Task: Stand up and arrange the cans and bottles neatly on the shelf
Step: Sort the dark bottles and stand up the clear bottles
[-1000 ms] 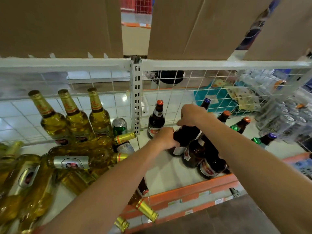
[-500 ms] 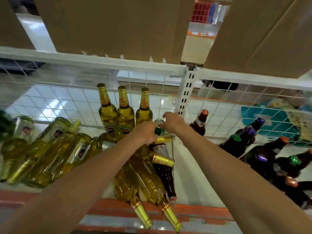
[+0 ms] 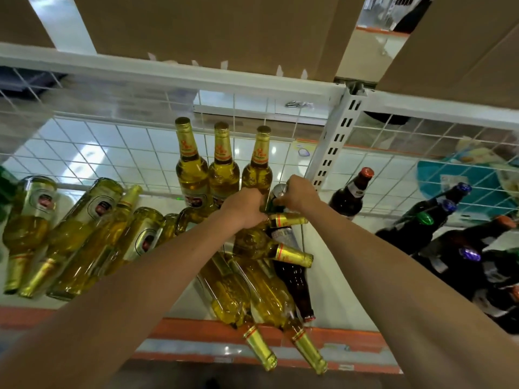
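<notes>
My right hand [image 3: 297, 193] grips the top of a green and silver can [image 3: 276, 199] that stands by the white post. My left hand [image 3: 243, 208] is curled round the shoulder of a lying golden bottle [image 3: 288, 220], just left of the can. Three golden bottles [image 3: 223, 167] stand upright in a row behind my hands. Several golden bottles [image 3: 84, 234] lie on their sides at the left, and more [image 3: 266, 290] lie in front with necks past the shelf edge. A dark bottle [image 3: 292, 273] lies among them. A brown bottle [image 3: 349, 195] stands at the right.
Several dark bottles with coloured caps [image 3: 449, 234] lean in a heap at the far right. The white shelf [image 3: 337, 276] has an orange front edge [image 3: 196, 329], a wire mesh back [image 3: 112, 150] and a slotted post [image 3: 334, 144]. Cardboard boxes [image 3: 196, 29] sit on the shelf above.
Both hands let go of the dark bottles at the right and moved left to the can and the lying golden bottles. The view swung left with them.
</notes>
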Demonstrator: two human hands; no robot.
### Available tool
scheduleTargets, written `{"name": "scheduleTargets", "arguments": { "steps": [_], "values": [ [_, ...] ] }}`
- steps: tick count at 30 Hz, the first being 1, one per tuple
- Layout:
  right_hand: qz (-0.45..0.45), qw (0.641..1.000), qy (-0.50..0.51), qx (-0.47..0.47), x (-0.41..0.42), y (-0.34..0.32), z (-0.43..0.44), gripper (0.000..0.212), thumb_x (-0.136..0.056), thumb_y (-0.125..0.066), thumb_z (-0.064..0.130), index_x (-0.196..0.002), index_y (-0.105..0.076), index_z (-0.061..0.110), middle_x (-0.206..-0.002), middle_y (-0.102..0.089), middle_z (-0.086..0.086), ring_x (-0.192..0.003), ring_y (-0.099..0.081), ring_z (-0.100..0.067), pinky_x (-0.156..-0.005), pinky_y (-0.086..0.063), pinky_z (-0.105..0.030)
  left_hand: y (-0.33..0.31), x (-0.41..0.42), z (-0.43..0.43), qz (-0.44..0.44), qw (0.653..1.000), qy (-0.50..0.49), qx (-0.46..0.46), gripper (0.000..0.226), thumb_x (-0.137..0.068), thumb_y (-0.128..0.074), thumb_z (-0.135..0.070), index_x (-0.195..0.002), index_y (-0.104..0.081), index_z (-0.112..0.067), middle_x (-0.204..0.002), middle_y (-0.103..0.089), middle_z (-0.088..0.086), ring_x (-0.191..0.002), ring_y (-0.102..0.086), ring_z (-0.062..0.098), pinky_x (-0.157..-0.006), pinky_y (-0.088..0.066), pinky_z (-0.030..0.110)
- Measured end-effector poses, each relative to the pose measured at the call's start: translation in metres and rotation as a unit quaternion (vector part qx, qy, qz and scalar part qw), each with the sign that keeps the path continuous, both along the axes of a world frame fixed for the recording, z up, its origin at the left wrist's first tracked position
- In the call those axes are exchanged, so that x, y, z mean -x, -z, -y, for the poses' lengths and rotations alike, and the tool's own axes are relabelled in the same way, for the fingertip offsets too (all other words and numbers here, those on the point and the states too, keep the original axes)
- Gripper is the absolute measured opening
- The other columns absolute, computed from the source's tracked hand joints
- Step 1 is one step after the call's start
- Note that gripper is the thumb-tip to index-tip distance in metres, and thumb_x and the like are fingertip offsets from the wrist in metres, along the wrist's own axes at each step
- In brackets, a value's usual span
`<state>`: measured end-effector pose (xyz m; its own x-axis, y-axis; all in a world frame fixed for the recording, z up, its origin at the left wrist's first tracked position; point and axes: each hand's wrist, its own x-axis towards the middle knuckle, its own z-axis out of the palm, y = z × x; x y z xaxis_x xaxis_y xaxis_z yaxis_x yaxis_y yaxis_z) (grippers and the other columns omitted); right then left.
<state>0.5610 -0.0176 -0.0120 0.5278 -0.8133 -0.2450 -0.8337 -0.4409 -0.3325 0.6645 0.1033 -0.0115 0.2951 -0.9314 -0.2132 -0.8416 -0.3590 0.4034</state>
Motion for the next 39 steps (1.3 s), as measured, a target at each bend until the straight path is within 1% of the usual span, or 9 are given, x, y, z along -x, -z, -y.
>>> {"name": "scheduleTargets", "arguments": {
  "steps": [4,8,14,18,22,25,30,36,39],
  "values": [
    [0.002,1.000,0.005,0.018,0.006,-0.013,-0.001,0.050,-0.079,-0.081,0.039,-0.107,-0.055,0.008,-0.095,-0.057,-0.006,-0.084,-0.057,-0.023,-0.067,-0.047,-0.035,-0.004,-0.004,-0.002,0.003,1.000,0.007,-0.007,0.034,-0.089,-0.069,-0.030,-0.115,-0.069,-0.009,-0.113,-0.069,0.005,-0.103,-0.064,0.022,-0.087,-0.055,0.037],
    [0.025,0.999,-0.014,0.038,0.017,-0.041,0.000,0.050,-0.077,-0.082,0.041,-0.105,-0.060,0.007,-0.098,-0.064,-0.009,-0.088,-0.064,-0.027,-0.073,-0.055,-0.039,-0.015,-0.005,-0.010,0.010,1.000,0.002,-0.027,0.038,-0.087,-0.071,-0.031,-0.117,-0.068,-0.008,-0.115,-0.068,0.007,-0.105,-0.064,0.023,-0.088,-0.054,0.035],
    [-0.014,0.991,-0.102,0.084,0.035,-0.121,-0.014,0.042,-0.079,-0.079,0.045,-0.079,-0.055,0.011,-0.073,-0.052,0.000,-0.072,-0.054,-0.018,-0.049,-0.032,-0.028,-0.053,0.000,-0.030,0.003,0.999,-0.049,-0.013,0.035,-0.087,-0.072,-0.034,-0.112,-0.070,-0.010,-0.111,-0.069,0.008,-0.099,-0.065,0.023,-0.085,-0.055,0.036],
    [-0.023,0.983,-0.165,0.079,0.029,-0.163,-0.032,0.043,-0.075,-0.080,0.046,-0.067,-0.054,0.012,-0.068,-0.052,-0.002,-0.063,-0.049,-0.016,-0.051,-0.032,-0.028,-0.084,0.012,-0.050,-0.029,0.994,-0.090,0.048,0.051,-0.082,-0.076,-0.041,-0.123,-0.064,-0.012,-0.117,-0.065,0.004,-0.108,-0.062,0.023,-0.089,-0.052,0.037],
    [-0.005,0.974,-0.218,0.065,-0.003,-0.180,-0.065,0.045,-0.072,-0.080,0.050,-0.073,-0.065,0.008,-0.070,-0.057,-0.005,-0.063,-0.054,-0.020,-0.055,-0.038,-0.028,-0.105,0.009,-0.084,-0.049,0.981,-0.153,0.112,0.081,-0.077,-0.080,-0.045,-0.145,-0.044,-0.017,-0.140,-0.055,0.006,-0.126,-0.054,0.027,-0.100,-0.048,0.041],
    [0.015,0.965,-0.254,0.054,-0.035,-0.184,-0.098,0.048,-0.072,-0.080,0.051,-0.072,-0.067,0.005,-0.065,-0.053,-0.006,-0.061,-0.051,-0.021,-0.056,-0.036,-0.031,-0.112,-0.007,-0.122,-0.045,0.967,-0.199,0.150,0.084,-0.079,-0.078,-0.043,-0.149,-0.037,-0.019,-0.144,-0.051,0.007,-0.128,-0.052,0.028,-0.100,-0.047,0.043],
    [0.038,0.940,-0.336,0.039,-0.102,-0.184,-0.169,0.048,-0.070,-0.077,0.053,-0.058,-0.054,0.012,-0.057,-0.041,-0.003,-0.055,-0.044,-0.020,-0.053,-0.029,-0.032,-0.106,-0.052,-0.189,-0.035,0.944,-0.272,0.185,0.077,-0.075,-0.079,-0.049,-0.137,-0.045,-0.019,-0.125,-0.060,0.005,-0.111,-0.060,0.024,-0.086,-0.052,0.037],
    [0.045,0.916,-0.399,-0.010,-0.188,-0.169,-0.263,0.054,-0.069,-0.079,0.046,-0.052,-0.040,0.014,-0.050,-0.029,0.001,-0.050,-0.033,-0.018,-0.049,-0.020,-0.030,-0.086,-0.119,-0.279,-0.047,0.907,-0.364,0.205,0.076,-0.066,-0.080,-0.055,-0.125,-0.051,-0.020,-0.107,-0.058,-0.005,-0.098,-0.059,0.015,-0.077,-0.051,0.034],
    [0.045,0.909,-0.415,-0.022,-0.231,-0.153,-0.308,0.048,-0.070,-0.079,0.046,-0.054,-0.048,0.013,-0.053,-0.036,0.000,-0.052,-0.037,-0.018,-0.050,-0.024,-0.030,-0.072,-0.151,-0.327,-0.053,0.889,-0.397,0.220,0.065,-0.065,-0.083,-0.052,-0.113,-0.054,-0.019,-0.097,-0.062,-0.007,-0.089,-0.061,0.014,-0.075,-0.053,0.034]
  ]
}}
